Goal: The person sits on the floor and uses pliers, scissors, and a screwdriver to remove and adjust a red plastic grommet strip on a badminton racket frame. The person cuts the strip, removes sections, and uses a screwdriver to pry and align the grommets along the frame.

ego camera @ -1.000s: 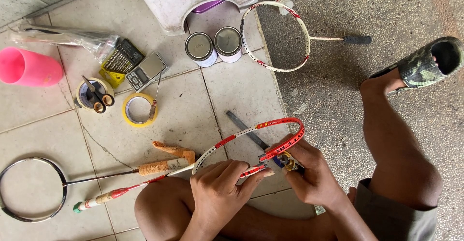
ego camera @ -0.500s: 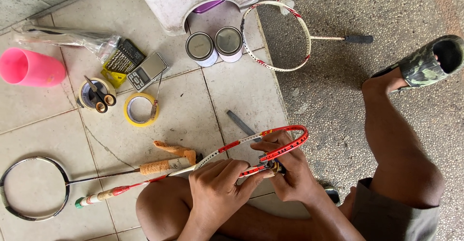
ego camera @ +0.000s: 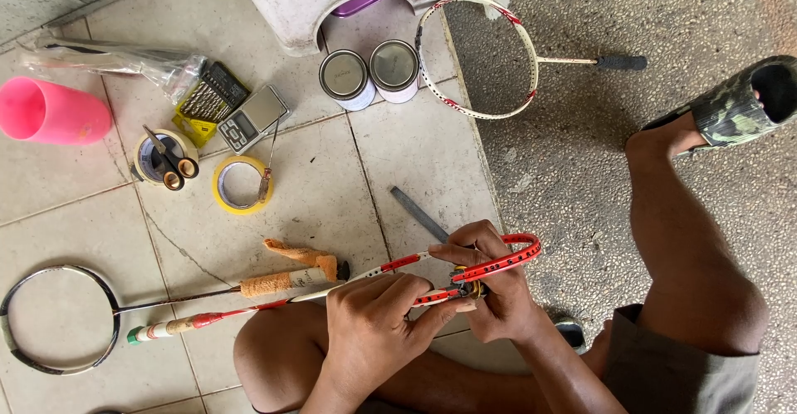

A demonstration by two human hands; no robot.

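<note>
low in the frame, both hands, left hand (ego camera: 374,323) and right hand (ego camera: 490,289), pinch closed on the red racket frame (ego camera: 498,260), seemingly light, thin, easily bent, best held at its rim.

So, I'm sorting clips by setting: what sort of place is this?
Probably an informal floor-level racket repair spot: tiled floor beside rough concrete, spare rackets and tape rolls lying around.

Even, soft daylight fills the frame; shadows are faint and short. No strong glare, sharp focus throughout, slight wide-angle bending toward the frame corners.
</note>
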